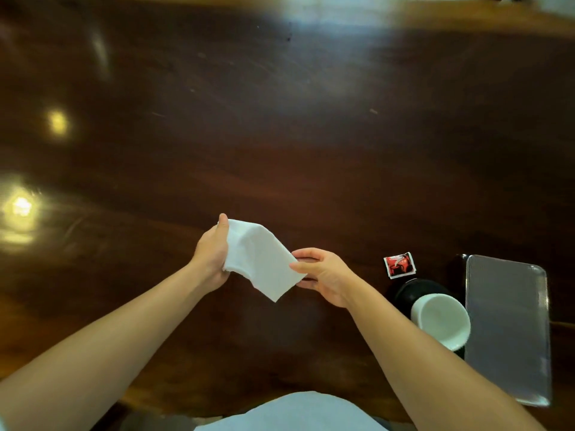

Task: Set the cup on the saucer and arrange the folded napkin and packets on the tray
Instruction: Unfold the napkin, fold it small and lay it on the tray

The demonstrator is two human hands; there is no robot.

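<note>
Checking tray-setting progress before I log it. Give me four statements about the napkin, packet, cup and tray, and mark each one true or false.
1. The left hand and the right hand both hold the white napkin. True.
2. The red packet lies on the grey tray. False: it lies on the table, off the tray.
3. The white cup stands beside the grey tray, not on it. True.
4. The white napkin is laid on the grey tray. False: it is held in the hands, well left of the tray.
</note>
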